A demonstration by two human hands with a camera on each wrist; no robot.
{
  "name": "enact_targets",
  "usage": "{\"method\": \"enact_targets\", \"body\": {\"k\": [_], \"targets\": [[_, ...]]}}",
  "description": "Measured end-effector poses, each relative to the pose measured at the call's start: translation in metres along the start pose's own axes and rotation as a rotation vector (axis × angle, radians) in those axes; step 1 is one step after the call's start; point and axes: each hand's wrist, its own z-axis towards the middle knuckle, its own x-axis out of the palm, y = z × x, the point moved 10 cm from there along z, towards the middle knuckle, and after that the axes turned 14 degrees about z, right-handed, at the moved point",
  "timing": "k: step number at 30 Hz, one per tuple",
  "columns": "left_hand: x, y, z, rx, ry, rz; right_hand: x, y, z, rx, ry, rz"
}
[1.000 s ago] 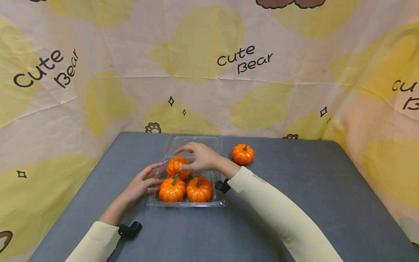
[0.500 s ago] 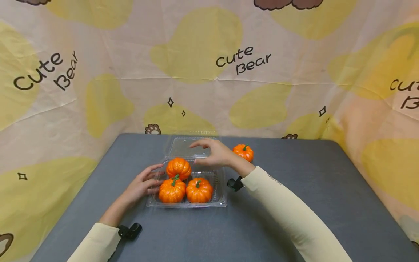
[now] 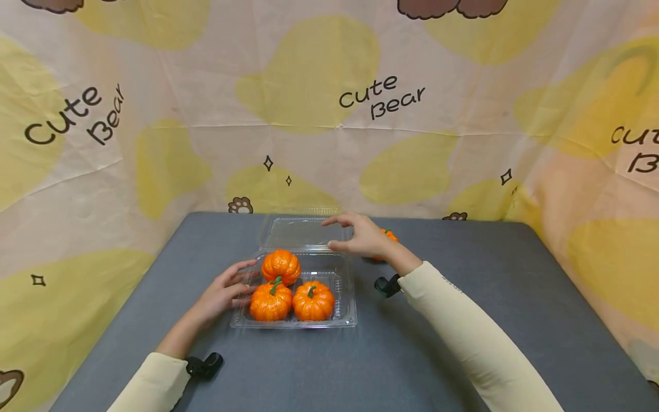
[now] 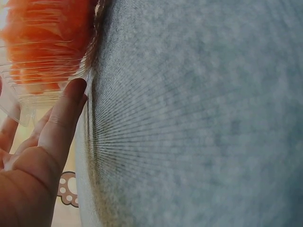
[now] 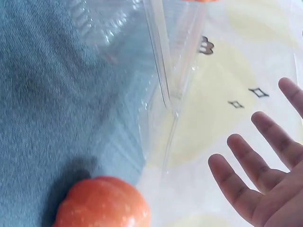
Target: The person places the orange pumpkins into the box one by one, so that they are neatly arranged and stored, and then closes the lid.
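In the head view a clear plastic clamshell box [image 3: 345, 315] lies with its lid [image 3: 296, 232] folded back. It holds three small orange pumpkins: one at the back left [image 3: 280, 265], one at the front left [image 3: 270, 301] and one at the front right [image 3: 313, 301]. My left hand [image 3: 222, 292] rests its extended fingers against the box's left wall, as the left wrist view also shows. Above the lid's right side hovers my right hand [image 3: 360, 236], fingers spread and holding nothing. Behind it, a loose pumpkin [image 3: 391, 234] is mostly hidden; the right wrist view shows this pumpkin [image 5: 104, 205] on the table.
The grey table [image 3: 463, 274] extends around the box. A patterned cloth backdrop [image 3: 309, 143] hangs behind it and along both sides. A dark wrist camera [image 3: 205, 365] sits on my left wrist, and another dark camera [image 3: 387, 286] on my right.
My right hand has let go of the back-left pumpkin and moved right, off the box's contents towards the loose pumpkin, now largely covering it. The left hand has stayed at the box's side.
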Motion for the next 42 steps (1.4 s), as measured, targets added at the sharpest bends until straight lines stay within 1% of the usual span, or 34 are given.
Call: {"method": "enact_targets", "body": {"k": [10,16,19,23,29,34,40,42], "targets": [[0.001,-0.001,0.001,0.003,0.003,0.000,-0.036,-0.017,-0.009,0.031,-0.074,0.042],[0.001,-0.002,0.001,0.003,0.004,-0.002,-0.055,-0.034,-0.017,0.099,-0.121,0.079],[0.001,-0.002,0.001,0.001,0.001,-0.003,-0.062,-0.044,-0.021,0.138,-0.143,0.076],[0.001,-0.002,0.001,0.000,-0.001,-0.001,-0.071,-0.055,-0.027,0.159,-0.178,0.064],[0.001,-0.002,-0.001,-0.004,-0.007,0.007,-0.081,-0.071,-0.037,0.192,-0.222,0.062],[0.000,-0.003,-0.001,-0.002,-0.008,0.001,-0.085,-0.085,-0.045,0.208,-0.238,0.061],[0.000,-0.004,-0.003,0.009,-0.010,-0.008,-0.087,-0.099,-0.053,0.200,-0.255,0.106],[0.001,-0.004,-0.003,0.012,-0.008,-0.005,-0.087,-0.103,-0.055,0.210,-0.260,0.114]]}}
